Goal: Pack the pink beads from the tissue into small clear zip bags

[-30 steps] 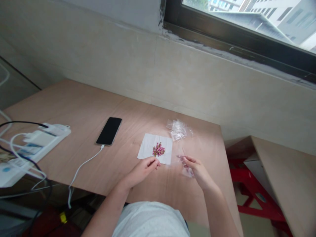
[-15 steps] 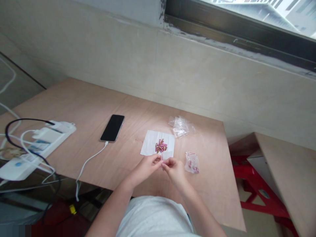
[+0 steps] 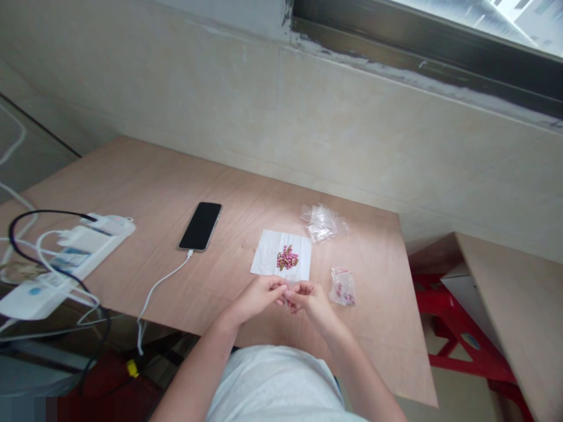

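Note:
My left hand (image 3: 269,289) and my right hand (image 3: 306,295) meet at the near edge of a white paper sheet (image 3: 265,252). Between their closed fingertips is a small clear plastic bag (image 3: 287,285), mostly hidden by the fingers; what it contains is too small to tell. On the paper lies a little heap of pink beads and gold-coloured pieces (image 3: 287,258). Right of my right hand rests a clear zip bag (image 3: 343,286) with several pink pieces inside. Beyond the paper lies a loose pile of clear plastic bags (image 3: 323,223).
A black phone (image 3: 200,226) lies left of the paper, with a white charging cable (image 3: 159,285) running off the table's front edge. A white power strip (image 3: 109,237) with plugs and cords is at the far left. Red stools (image 3: 466,340) stand right of the wooden table (image 3: 387,346).
The small bag has drawn back from the paper toward my body and is more covered by my fingers. My hands remain close together; the view has shifted slightly.

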Demonstrator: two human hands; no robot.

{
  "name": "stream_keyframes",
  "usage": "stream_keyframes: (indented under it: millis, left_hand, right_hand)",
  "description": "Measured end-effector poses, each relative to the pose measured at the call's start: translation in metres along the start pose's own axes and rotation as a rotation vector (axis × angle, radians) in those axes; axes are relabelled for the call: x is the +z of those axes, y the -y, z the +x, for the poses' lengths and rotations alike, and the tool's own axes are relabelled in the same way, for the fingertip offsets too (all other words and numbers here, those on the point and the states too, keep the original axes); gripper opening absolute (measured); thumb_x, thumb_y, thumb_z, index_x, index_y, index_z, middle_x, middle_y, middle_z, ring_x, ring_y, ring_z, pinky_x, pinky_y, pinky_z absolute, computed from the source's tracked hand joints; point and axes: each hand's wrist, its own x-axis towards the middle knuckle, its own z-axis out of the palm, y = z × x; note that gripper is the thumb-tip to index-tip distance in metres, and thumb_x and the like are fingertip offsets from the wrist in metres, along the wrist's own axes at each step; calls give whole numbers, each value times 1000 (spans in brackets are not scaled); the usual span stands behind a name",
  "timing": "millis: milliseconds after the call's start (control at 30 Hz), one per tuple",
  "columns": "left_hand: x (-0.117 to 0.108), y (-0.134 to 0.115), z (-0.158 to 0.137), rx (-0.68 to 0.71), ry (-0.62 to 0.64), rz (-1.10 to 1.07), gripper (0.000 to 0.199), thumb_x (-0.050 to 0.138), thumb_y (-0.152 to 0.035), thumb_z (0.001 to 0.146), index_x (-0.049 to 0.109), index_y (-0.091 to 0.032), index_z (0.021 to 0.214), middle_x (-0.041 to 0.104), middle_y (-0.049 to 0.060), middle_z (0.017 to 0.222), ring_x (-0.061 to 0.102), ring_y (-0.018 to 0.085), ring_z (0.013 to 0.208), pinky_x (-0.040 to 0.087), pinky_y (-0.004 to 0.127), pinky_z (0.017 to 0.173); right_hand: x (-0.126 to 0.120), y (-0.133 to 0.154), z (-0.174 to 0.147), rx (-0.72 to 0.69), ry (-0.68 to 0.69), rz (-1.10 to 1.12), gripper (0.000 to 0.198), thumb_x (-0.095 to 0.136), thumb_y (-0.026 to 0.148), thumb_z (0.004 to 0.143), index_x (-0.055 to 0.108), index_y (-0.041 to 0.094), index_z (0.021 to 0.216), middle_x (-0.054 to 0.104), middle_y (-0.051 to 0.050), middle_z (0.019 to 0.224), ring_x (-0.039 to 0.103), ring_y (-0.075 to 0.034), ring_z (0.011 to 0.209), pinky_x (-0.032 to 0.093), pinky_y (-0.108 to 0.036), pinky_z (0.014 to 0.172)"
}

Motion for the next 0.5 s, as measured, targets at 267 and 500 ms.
stream_keyframes:
  millis: [267,500]
  left_hand:
    - [3,13,9,-3,-45,54,20,47,-29,76,57,-12,74,64,3,65,62,14,61,49,26,59]
    - [4,12,10,-29,-63,-6,16,49,-25,74,56,-11,78,63,2,63,63,15,59,50,26,58]
  right_hand:
    - [11,-10,5,-120,-212,-21,18,57,24,59,45,17,48,48,5,40,43,-7,34,36,-18,33]
    - [18,-6,1,-188,-316,-66,17,53,19,60,43,17,46,45,5,39,42,-6,35,35,-18,35]
